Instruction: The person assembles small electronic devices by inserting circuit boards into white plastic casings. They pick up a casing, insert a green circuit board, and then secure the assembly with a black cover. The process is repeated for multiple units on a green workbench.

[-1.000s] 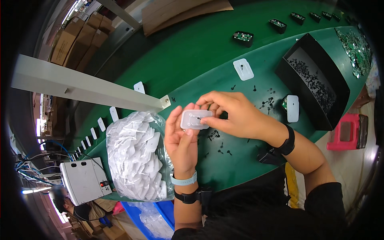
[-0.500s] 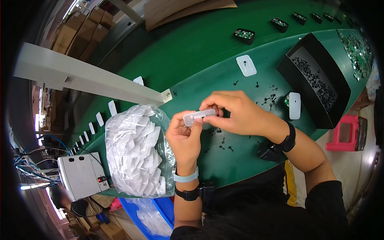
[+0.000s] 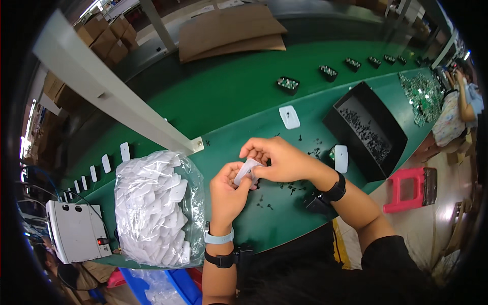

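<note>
Near the frame's middle, our left hand (image 3: pixel 226 194) grips a white cover (image 3: pixel 244 172) while our right hand (image 3: pixel 278 160) pinches its right side. We seem to be at a two-handed working step; the next move calls for steady fingers.

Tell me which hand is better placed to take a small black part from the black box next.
Right hand, I'd judge: it is nearer the black box, which stands on that side. The left hand, farther off, holds a white plastic cover. The right touches that cover too.
</note>
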Demonstrator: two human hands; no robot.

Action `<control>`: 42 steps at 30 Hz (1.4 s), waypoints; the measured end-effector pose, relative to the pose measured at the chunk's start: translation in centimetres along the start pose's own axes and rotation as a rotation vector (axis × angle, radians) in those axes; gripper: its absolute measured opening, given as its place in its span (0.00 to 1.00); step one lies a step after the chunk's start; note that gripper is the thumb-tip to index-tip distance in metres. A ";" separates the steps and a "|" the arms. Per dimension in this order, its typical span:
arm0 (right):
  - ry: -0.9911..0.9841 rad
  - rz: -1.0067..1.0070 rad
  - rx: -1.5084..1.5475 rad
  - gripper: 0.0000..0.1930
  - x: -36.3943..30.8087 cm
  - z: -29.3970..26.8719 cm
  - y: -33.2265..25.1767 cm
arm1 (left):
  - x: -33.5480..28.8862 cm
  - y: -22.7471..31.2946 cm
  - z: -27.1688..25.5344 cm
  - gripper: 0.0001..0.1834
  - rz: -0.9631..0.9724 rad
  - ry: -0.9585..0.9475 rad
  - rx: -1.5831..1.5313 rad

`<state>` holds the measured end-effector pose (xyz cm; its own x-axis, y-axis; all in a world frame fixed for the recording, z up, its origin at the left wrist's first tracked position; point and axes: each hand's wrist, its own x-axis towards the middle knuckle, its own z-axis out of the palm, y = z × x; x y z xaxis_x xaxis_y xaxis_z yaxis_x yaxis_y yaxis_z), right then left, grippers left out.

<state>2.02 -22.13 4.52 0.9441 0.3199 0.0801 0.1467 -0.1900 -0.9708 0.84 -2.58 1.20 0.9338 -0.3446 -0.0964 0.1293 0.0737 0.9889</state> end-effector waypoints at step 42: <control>0.310 -0.051 0.031 0.16 -0.6 0.6 -1.2 | 0.1 -0.9 -0.8 0.19 -0.011 0.011 -0.737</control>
<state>1.08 -21.52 5.52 0.9815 0.0294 0.1894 0.1917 -0.1515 -0.9697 1.07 -1.97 0.22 0.9337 -0.3404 -0.1110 0.3263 0.6812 0.6554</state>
